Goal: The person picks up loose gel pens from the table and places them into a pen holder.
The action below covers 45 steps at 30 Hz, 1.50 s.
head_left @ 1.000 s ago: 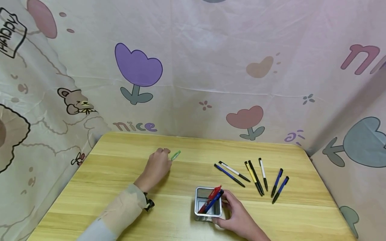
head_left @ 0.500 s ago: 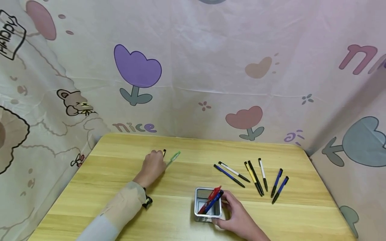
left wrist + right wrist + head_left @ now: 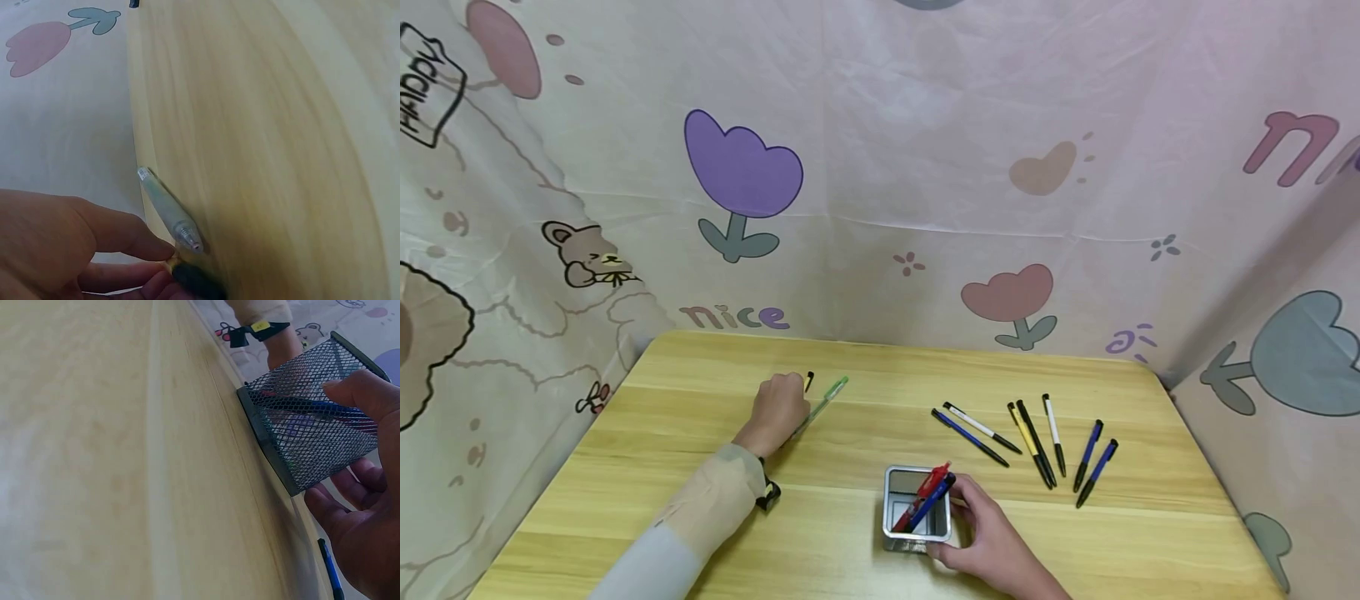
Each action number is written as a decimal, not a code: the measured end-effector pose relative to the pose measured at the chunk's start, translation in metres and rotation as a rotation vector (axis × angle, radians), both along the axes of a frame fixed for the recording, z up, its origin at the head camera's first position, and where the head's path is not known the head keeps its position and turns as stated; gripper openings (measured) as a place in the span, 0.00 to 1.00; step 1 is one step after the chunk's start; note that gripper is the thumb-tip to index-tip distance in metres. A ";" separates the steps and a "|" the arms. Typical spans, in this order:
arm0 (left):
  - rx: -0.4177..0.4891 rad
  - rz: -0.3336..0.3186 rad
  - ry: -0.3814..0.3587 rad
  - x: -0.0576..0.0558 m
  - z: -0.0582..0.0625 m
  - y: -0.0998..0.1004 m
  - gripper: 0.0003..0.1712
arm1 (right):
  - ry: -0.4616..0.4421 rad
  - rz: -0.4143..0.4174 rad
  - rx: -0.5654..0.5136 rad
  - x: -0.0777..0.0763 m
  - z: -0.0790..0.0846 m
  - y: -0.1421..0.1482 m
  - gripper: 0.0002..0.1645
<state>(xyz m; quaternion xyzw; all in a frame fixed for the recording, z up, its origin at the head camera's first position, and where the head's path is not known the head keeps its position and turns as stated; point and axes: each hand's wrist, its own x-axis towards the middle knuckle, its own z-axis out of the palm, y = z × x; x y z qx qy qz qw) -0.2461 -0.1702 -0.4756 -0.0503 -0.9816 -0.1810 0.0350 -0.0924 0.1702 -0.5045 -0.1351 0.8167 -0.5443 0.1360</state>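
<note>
At the left of the table, my left hand (image 3: pixel 778 408) pinches a yellow and black pen (image 3: pixel 808 381) between thumb and fingers. Its dark end (image 3: pixel 199 281) shows blurred in the left wrist view, and the hand covers much of its length. Right beside it lies a clear pen with a green top (image 3: pixel 835 388), its near part close to the fingers. My right hand (image 3: pixel 988 537) grips the side of a square metal mesh pen holder (image 3: pixel 917 542), thumb and fingers round its wall. Inside lean a red pen (image 3: pixel 935 478) and a blue pen (image 3: pixel 934 500).
Several pens lie on the right of the wooden table (image 3: pixel 820 533): a blue one (image 3: pixel 970 436), white ones such as this white pen (image 3: pixel 1055 433), a yellow one (image 3: pixel 1030 442) and more blue ones. A patterned cloth (image 3: pixel 880 167) hangs behind the table.
My left hand has drawn back slightly left and down from the green-topped pen, uncovering more of it and the top of the yellow and black pen. The right hand and holder have stayed put.
</note>
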 end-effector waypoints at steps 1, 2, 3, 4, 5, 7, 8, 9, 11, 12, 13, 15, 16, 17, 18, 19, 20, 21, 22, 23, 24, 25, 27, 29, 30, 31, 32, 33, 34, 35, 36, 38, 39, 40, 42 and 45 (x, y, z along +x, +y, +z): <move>0.000 0.002 0.001 -0.001 0.000 0.000 0.24 | -0.002 0.000 0.000 0.000 0.000 0.000 0.45; 0.001 0.004 0.001 -0.001 0.000 -0.001 0.23 | -0.003 0.000 0.000 0.000 0.000 0.000 0.45; 0.001 0.007 0.003 -0.002 0.000 -0.002 0.22 | -0.002 0.002 0.001 0.000 0.000 0.000 0.45; 0.000 0.010 0.002 -0.002 0.000 -0.002 0.21 | -0.002 0.003 0.002 0.000 0.000 0.000 0.45; 0.002 0.013 0.000 -0.002 0.000 -0.002 0.21 | -0.004 0.004 0.002 0.000 0.000 0.000 0.45; 0.004 0.019 -0.006 -0.002 0.000 -0.003 0.21 | -0.009 0.007 0.002 0.000 0.001 0.000 0.45; 0.005 0.019 -0.007 -0.002 0.000 -0.004 0.22 | -0.010 0.007 0.002 0.000 0.001 0.000 0.45; 0.006 0.018 -0.007 -0.002 0.000 -0.004 0.23 | -0.012 0.007 0.001 0.000 0.001 0.000 0.45; 0.019 0.019 -0.004 -0.001 0.001 -0.005 0.25 | -0.017 0.007 -0.001 0.000 0.001 0.001 0.45; 0.024 0.017 0.001 0.000 0.002 -0.005 0.25 | -0.018 0.005 -0.001 0.000 0.001 0.001 0.45; 0.031 0.015 0.005 0.000 0.003 -0.006 0.26 | -0.017 0.005 0.000 0.000 0.000 0.001 0.45; 0.048 0.015 0.012 0.001 0.005 -0.006 0.27 | -0.016 0.005 0.001 0.001 0.000 0.001 0.45; 0.055 0.016 0.017 0.002 0.006 -0.006 0.28 | -0.017 0.005 0.001 0.001 0.000 0.001 0.46; 0.055 0.015 0.022 0.002 0.007 -0.005 0.27 | -0.017 0.006 0.000 0.001 0.000 0.001 0.46; 0.063 0.015 0.028 0.002 0.008 -0.005 0.26 | -0.019 0.007 -0.002 0.001 0.000 0.001 0.46; 0.068 0.013 0.035 0.002 0.010 -0.004 0.24 | -0.020 0.008 -0.002 0.001 0.000 0.001 0.46; 0.074 0.010 0.045 0.003 0.012 -0.003 0.22 | -0.024 0.008 -0.005 0.001 0.000 0.001 0.46; 0.079 0.007 0.052 0.003 0.014 -0.002 0.19 | -0.024 0.009 -0.006 0.001 0.000 0.001 0.46; 0.081 0.003 0.067 0.004 0.016 -0.001 0.14 | -0.025 0.008 -0.007 0.001 0.001 0.001 0.46; 0.090 0.000 0.073 0.005 0.019 0.001 0.10 | -0.026 0.007 -0.009 0.001 0.001 0.001 0.46; 0.100 -0.002 0.083 0.006 0.021 0.003 0.05 | -0.028 0.007 -0.011 0.001 0.001 0.001 0.46; 0.105 -0.004 0.086 0.008 0.024 0.005 0.02 | -0.028 0.007 -0.011 0.001 0.001 0.001 0.46; 0.120 -0.007 0.091 0.011 0.030 0.009 0.05 | -0.031 0.005 -0.016 0.000 0.001 0.001 0.46; 0.136 -0.010 0.092 0.014 0.036 0.014 0.08 | -0.037 0.005 -0.024 0.000 0.001 0.001 0.46; 0.143 -0.015 0.095 0.016 0.039 0.016 0.09 | -0.039 0.004 -0.027 0.000 0.001 0.000 0.46; 0.152 -0.023 0.096 0.017 0.041 0.018 0.09 | -0.042 0.003 -0.031 0.000 0.000 0.000 0.46; 0.161 -0.034 0.100 0.019 0.044 0.021 0.09 | -0.043 0.003 -0.034 0.000 0.000 0.000 0.46; 0.168 -0.046 0.107 0.021 0.046 0.023 0.08 | -0.042 0.003 -0.036 0.000 0.000 0.000 0.46; 0.178 -0.052 0.113 0.023 0.049 0.026 0.08 | -0.040 0.003 -0.036 0.000 0.000 0.000 0.46; 0.185 -0.067 0.128 0.026 0.052 0.029 0.09 | -0.038 0.004 -0.035 0.000 0.000 0.000 0.46; 0.195 -0.079 0.138 0.028 0.054 0.031 0.09 | -0.036 0.005 -0.033 0.000 0.000 0.000 0.46; 0.215 -0.100 0.161 0.034 0.060 0.037 0.08 | -0.030 0.006 -0.029 0.001 0.000 0.000 0.46; 0.228 -0.110 0.171 0.038 0.063 0.040 0.08 | -0.028 0.007 -0.029 0.001 0.001 0.000 0.46; 0.244 -0.121 0.180 0.041 0.066 0.044 0.08 | -0.027 0.007 -0.028 0.001 0.001 0.000 0.46; 0.279 -0.151 0.197 0.047 0.072 0.050 0.07 | -0.027 0.011 -0.034 0.000 0.000 0.000 0.46; 0.342 -0.207 0.224 0.057 0.078 0.059 0.06 | -0.033 0.017 -0.042 0.000 0.000 0.000 0.45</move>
